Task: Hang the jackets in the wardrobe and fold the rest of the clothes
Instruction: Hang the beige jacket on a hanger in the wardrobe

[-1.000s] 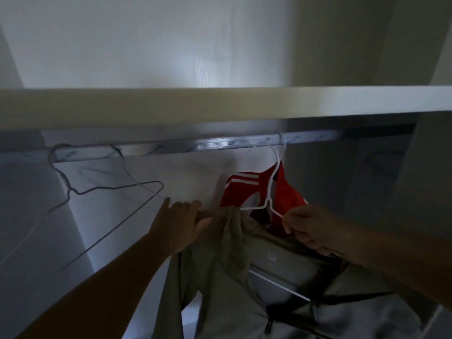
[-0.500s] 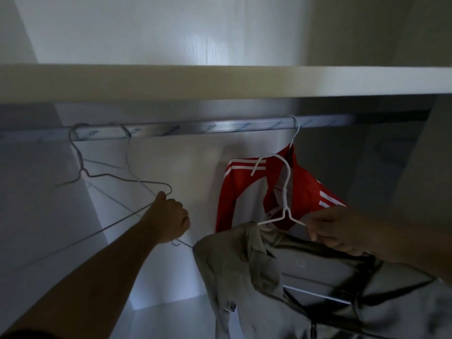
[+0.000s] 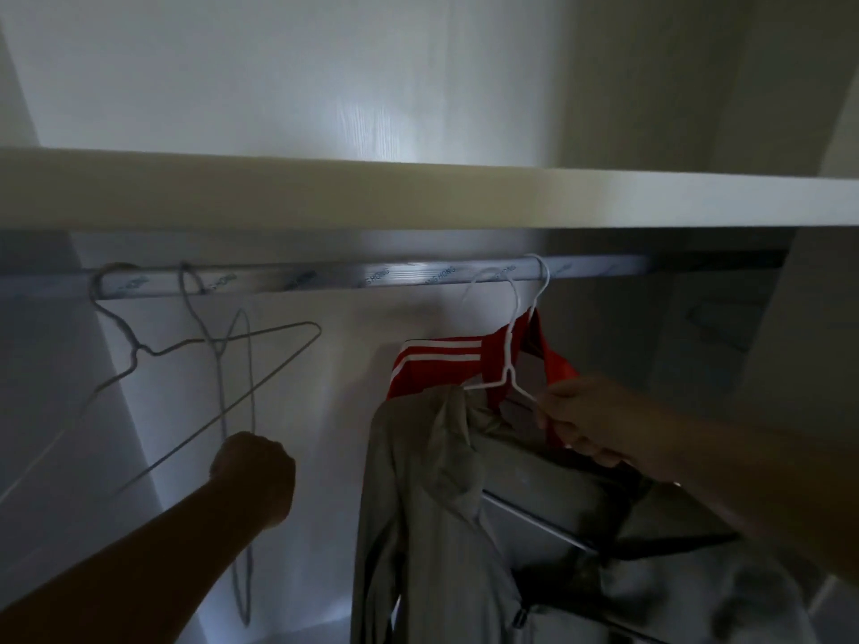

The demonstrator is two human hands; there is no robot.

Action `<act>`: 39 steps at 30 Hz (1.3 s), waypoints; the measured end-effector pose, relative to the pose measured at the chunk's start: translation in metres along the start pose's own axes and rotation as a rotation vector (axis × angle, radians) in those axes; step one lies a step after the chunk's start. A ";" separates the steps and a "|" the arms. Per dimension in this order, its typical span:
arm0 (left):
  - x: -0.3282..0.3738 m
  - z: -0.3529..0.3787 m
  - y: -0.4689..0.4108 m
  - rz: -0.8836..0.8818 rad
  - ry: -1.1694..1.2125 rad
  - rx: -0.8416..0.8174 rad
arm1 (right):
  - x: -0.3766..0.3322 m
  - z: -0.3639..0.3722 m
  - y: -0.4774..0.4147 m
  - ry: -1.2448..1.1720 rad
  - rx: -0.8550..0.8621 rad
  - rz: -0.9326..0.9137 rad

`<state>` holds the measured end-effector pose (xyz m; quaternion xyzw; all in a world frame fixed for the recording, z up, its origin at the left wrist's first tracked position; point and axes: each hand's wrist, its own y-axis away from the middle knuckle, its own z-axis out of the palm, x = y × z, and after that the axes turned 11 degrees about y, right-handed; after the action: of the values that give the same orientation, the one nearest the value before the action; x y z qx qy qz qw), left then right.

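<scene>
Right hand [image 3: 590, 420] pinches the white hanger [image 3: 506, 370] bearing the grey jacket [image 3: 418, 504]; its hook meets the rail [image 3: 325, 283] beside the red jacket [image 3: 437, 360]. Left hand [image 3: 253, 476] grips a wire hanger [image 3: 217, 353]. Recommendation: seat the hook fully before release.

Rail [image 3: 325, 283] runs L-R, clear film w/ blue print on it. Shelf [image 3: 418, 197] just above rail, pale front edge. Hanger [image 3: 135, 351], bare wire, hooked on rail's far L end, tilted. Back panel [image 3: 279, 86] behind rail, bright glare above shelf. Side panel [image 3: 818, 346] at rail's R end.
</scene>
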<state>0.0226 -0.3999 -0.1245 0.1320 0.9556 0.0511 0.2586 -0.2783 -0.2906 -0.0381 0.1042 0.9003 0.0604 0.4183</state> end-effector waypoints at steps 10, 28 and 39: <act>0.015 0.009 -0.015 -0.066 0.007 -0.029 | -0.061 0.020 -0.055 -0.082 0.146 0.015; 0.124 0.004 -0.052 0.122 0.410 -0.057 | 0.004 0.050 -0.088 0.433 0.319 -0.312; 0.219 0.046 -0.090 -0.202 1.803 -0.165 | 0.050 0.039 -0.085 0.602 0.330 -0.476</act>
<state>-0.1565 -0.4243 -0.2839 -0.0613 0.7960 0.1804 -0.5745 -0.2916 -0.3600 -0.1168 -0.0635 0.9789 -0.1555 0.1166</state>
